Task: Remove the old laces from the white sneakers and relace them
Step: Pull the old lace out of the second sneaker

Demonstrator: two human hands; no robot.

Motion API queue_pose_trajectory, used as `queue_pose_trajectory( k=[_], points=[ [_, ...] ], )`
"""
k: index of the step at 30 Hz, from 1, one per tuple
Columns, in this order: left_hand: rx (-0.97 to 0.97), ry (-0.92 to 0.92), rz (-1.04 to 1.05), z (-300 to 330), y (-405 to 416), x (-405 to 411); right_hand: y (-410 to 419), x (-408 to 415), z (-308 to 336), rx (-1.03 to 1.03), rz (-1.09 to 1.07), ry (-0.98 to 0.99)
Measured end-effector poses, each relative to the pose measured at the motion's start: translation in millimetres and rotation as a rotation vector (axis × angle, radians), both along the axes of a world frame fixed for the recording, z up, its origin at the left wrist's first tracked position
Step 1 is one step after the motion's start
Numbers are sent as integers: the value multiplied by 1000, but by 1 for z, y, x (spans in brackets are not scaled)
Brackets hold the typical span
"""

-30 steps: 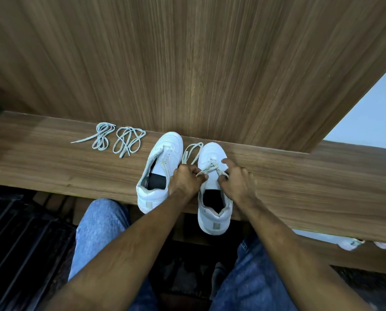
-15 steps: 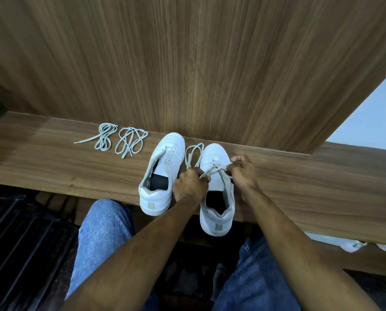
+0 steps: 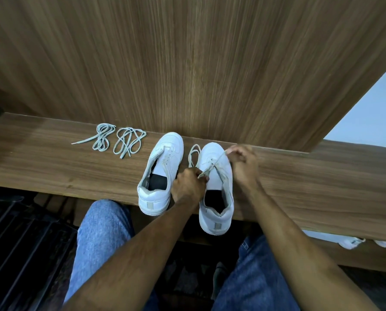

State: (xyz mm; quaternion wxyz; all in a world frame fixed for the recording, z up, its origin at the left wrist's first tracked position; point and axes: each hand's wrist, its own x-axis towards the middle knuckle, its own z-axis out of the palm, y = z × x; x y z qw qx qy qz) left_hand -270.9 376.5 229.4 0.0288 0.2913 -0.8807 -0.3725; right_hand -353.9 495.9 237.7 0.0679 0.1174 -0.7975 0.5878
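1. White low-top leather sneakers are seen side by side on the long brown wood-grain bench point(image 3: 52, 171), toes pointing far, heels at its near edge.
2. The right sneaker point(image 3: 216, 189) carries a pale off-white lace point(image 3: 212, 164) threaded only through its far eyelets; a slack loop of that lace lies on the bench between the two shoes.
3. The left hand point(image 3: 188, 187) is curled over the near left side of the right sneaker's throat, and one strand of the lace is pinched at its fingertips.
4. The right hand point(image 3: 243, 163) is held over the far right side of the same shoe, with the other strand pinched between thumb and fingers and drawn taut across the toe.
5. The left sneaker point(image 3: 162, 173) is seen without a lace, just beside the left hand, its tongue and dark insole exposed.
6. Two loose bundles of pale grey-green laces point(image 3: 118, 140) are laid on the bench, well to the left of the shoes, near the upright brown wood-grain panel point(image 3: 187, 63).
7. Blue denim-clad knees point(image 3: 102, 232) are visible below the bench's near edge.
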Motion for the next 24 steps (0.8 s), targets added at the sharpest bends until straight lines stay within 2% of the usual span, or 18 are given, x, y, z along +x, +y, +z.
queue_pose_trajectory(
  k=[1, 2, 3, 5, 8, 10, 12, 13, 15, 18, 20, 22, 24],
  points=[
    [-3, 2, 4, 0, 1, 0, 3, 0, 6, -106, -98, -5],
    [-5, 3, 5, -1, 1, 0, 8, -1, 9, -113, -185, 11],
    [-8, 2, 2, -3, 1, -1, 12, 0, 12, -22, -237, 39],
    [-17, -3, -3, -4, 2, -1, 17, 4, 12, 345, -153, 97],
    [-44, -16, -3, -6, 2, -1, 15, 8, 2, 865, 145, 170],
    [-48, -17, -7, -5, 3, -1, 6, 13, -4, 1110, 245, 255],
    [-49, -15, -18, -6, 3, 0, -2, 13, -13, 1236, 295, 266],
    [-48, -16, -16, -7, 2, 0, -4, 12, -17, 1206, 295, 247],
    [-38, -19, -14, -6, 0, 0, -5, 7, -23, 961, 254, 172],
    [-5, -4, -21, -6, -4, -1, -5, 4, -2, 203, 92, 35],
    [-13, 11, -32, -6, -5, -2, 3, 2, 23, -158, -60, 71],
    [-29, 13, -33, -8, -4, -3, 13, -3, 41, -211, -219, 140],
    [-15, -1, -27, -10, -4, -3, 21, -7, 44, 44, -252, 183]
  ],
)
